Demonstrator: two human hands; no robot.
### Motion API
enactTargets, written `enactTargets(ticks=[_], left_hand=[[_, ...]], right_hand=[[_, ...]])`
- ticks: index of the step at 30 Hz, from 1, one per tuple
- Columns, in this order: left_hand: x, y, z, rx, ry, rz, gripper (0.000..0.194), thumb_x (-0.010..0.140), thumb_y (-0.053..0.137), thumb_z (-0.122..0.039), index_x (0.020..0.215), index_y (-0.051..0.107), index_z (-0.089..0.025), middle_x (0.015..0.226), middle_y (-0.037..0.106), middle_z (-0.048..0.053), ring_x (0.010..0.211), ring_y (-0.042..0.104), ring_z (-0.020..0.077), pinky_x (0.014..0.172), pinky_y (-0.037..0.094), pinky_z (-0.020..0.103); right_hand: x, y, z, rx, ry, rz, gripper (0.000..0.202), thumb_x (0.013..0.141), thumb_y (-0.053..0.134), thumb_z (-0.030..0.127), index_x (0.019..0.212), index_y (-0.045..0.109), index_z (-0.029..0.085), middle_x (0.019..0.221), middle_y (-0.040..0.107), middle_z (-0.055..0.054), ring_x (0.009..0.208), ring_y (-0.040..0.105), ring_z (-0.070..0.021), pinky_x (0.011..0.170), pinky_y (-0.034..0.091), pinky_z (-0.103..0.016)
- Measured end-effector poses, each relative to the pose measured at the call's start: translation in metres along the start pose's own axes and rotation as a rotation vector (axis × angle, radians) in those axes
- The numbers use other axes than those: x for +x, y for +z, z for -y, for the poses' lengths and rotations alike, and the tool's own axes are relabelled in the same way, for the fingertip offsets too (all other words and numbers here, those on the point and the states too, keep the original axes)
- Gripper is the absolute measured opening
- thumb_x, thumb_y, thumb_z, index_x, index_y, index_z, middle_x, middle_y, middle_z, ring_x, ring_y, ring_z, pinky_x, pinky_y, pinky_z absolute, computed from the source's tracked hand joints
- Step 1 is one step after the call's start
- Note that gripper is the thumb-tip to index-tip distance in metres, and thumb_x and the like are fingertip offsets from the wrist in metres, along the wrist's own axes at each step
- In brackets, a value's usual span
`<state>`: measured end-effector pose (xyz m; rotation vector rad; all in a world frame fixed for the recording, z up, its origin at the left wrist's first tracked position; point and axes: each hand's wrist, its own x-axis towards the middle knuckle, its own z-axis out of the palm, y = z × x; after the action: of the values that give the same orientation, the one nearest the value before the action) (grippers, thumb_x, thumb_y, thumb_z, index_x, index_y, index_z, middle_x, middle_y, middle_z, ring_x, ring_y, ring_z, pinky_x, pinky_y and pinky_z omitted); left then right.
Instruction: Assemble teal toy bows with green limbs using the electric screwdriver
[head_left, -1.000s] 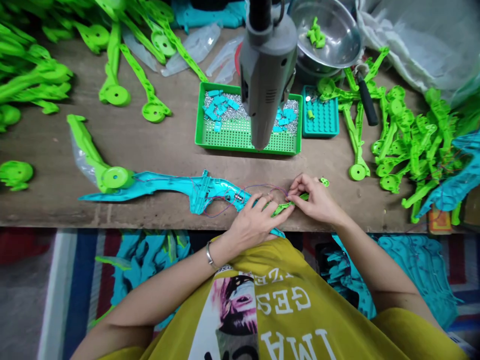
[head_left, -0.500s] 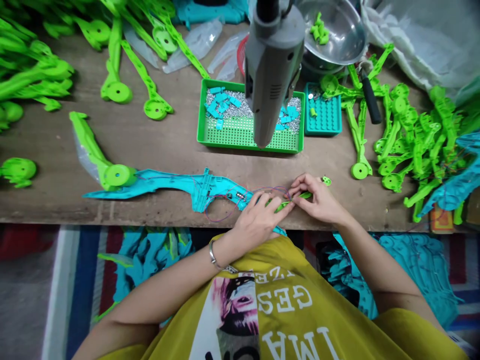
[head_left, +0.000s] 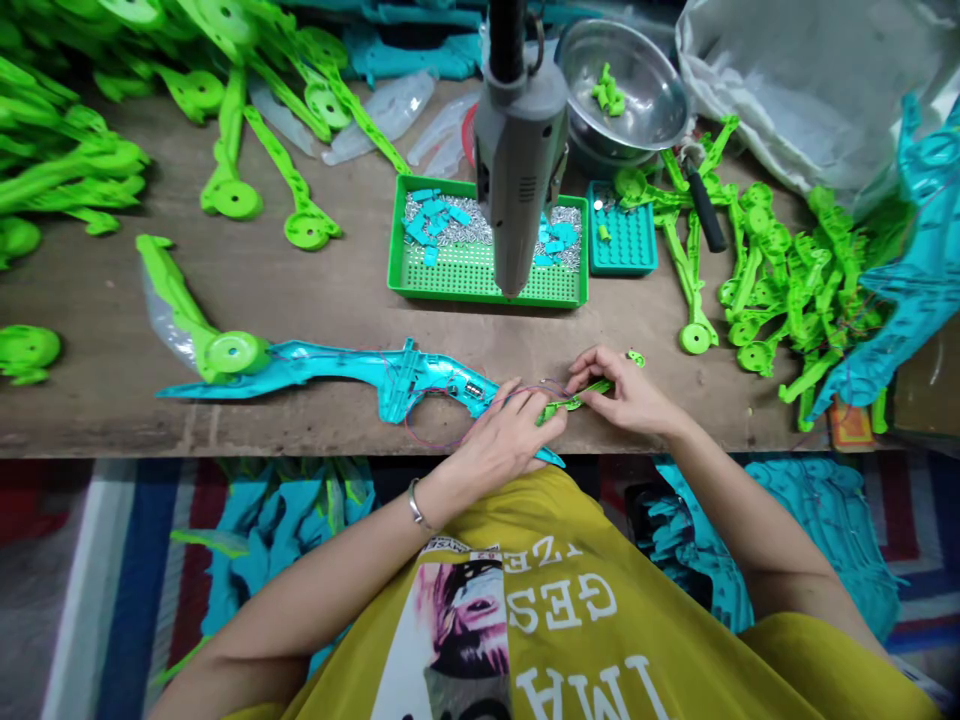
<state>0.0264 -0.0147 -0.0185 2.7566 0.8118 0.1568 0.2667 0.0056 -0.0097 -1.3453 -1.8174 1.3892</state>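
A long blue plastic toy shell [head_left: 352, 362] lies across the front of the table, its inside with thin wires [head_left: 409, 425] and a small spring-like metal part facing up. My left hand [head_left: 506, 430] covers the shell's right end, its fingers curled over a narrow green plastic arm [head_left: 571, 403]. Thumb and fingers of my right hand [head_left: 622, 392] close around the same green arm farther right. Thin red and blue wires pass between both hands; whether the right fingertips grip them too is hidden. At the shell's left, a green arm with a round hub [head_left: 236, 352] rests on it.
Behind the hands hangs a grey electric screwdriver [head_left: 517, 190] over a green tray [head_left: 487, 298] of screws and blue pieces. A teal tray [head_left: 622, 268], a steel bowl [head_left: 570, 110] and piled green arms [head_left: 787, 270] stand right. More green parts [head_left: 67, 170] heap left.
The view has swung slightly right. My left fingertips have drawn back a little from my right hand, showing more of the green arm. The wires between the hands lie differently.
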Motion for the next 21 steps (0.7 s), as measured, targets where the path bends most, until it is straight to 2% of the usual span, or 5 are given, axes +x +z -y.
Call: enactTargets(ticks=[3,6,11,15,21], left_hand=[[0.0,-0.001,0.001,-0.014,0.003,-0.002,0.068,0.08,0.084,-0.04,0.136,0.051,-0.019,0.128,0.059,0.013,0.122,0.057,0.0309,0.117,0.038,0.054],[0.001,-0.002,0.002,-0.031,0.013,-0.001,0.062,0.084,0.081,-0.037,0.135,0.052,-0.018,0.13,0.059,0.014,0.126,0.054,0.0313,0.116,0.038,0.054],[0.002,-0.002,0.003,0.003,0.042,0.014,0.065,0.085,0.079,-0.041,0.138,0.051,-0.017,0.126,0.06,0.014,0.127,0.052,0.0329,0.114,0.039,0.053],[0.002,0.0,0.004,0.021,0.048,0.012,0.068,0.084,0.08,-0.043,0.138,0.051,-0.015,0.124,0.06,0.014,0.124,0.053,0.0334,0.113,0.039,0.053],[0.001,0.0,0.005,0.009,0.05,0.023,0.061,0.083,0.08,-0.042,0.135,0.054,-0.022,0.127,0.059,0.014,0.125,0.051,0.0326,0.112,0.039,0.053]], right_hand=[[-0.002,0.002,0.007,-0.096,-0.021,-0.005,0.031,0.08,0.067,0.015,0.107,0.053,0.024,0.1,0.077,-0.006,0.094,0.073,-0.0221,0.087,0.055,-0.04],[-0.001,0.004,0.013,-0.172,-0.002,-0.026,0.023,0.083,0.067,0.018,0.103,0.057,0.023,0.094,0.076,-0.005,0.086,0.072,-0.021,0.081,0.056,-0.039],[0.006,-0.003,0.011,0.019,0.081,-0.045,0.025,0.084,0.068,0.024,0.104,0.054,0.023,0.086,0.07,-0.002,0.076,0.068,-0.0166,0.072,0.057,-0.033],[0.013,-0.009,0.008,0.2,0.13,0.048,0.037,0.079,0.072,0.027,0.105,0.046,0.025,0.082,0.068,0.002,0.074,0.069,-0.0157,0.071,0.056,-0.032],[0.014,-0.002,0.001,0.087,0.088,0.044,0.035,0.082,0.071,0.028,0.106,0.046,0.025,0.083,0.069,0.002,0.077,0.068,-0.0163,0.075,0.054,-0.034]])
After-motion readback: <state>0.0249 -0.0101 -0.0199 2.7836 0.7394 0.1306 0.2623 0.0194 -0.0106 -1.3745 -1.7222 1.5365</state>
